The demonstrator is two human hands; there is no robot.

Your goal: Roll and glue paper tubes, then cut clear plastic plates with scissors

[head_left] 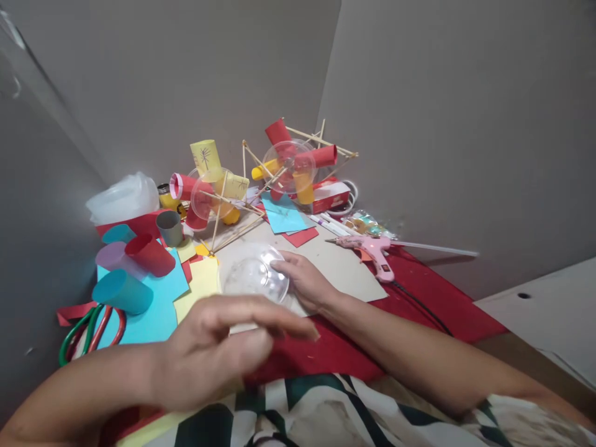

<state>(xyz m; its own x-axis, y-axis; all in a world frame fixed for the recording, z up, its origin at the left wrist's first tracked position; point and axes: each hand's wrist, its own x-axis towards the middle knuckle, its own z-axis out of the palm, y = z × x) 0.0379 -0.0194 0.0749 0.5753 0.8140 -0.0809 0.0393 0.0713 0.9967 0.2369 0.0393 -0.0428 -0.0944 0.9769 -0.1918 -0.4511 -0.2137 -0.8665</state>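
Note:
My right hand (305, 282) rests on the grey card (339, 264) with its fingers closed on the edge of a clear plastic lid (254, 276). Closer to me, my left hand (218, 351) hovers above the red sheet (433, 292), blurred by motion, fingers stretched out to the right and holding nothing that I can see. Behind the lid stand two stick-and-paper-cup wheels, one at the left (214, 195) and one at the right (291, 164).
Rolled paper tubes (149, 254) in red, teal and lilac lie on blue and yellow sheets at the left, with scissors (90, 329) below them. A pink glue gun (372, 248) lies at the right, its cord trailing. Grey walls close in the corner.

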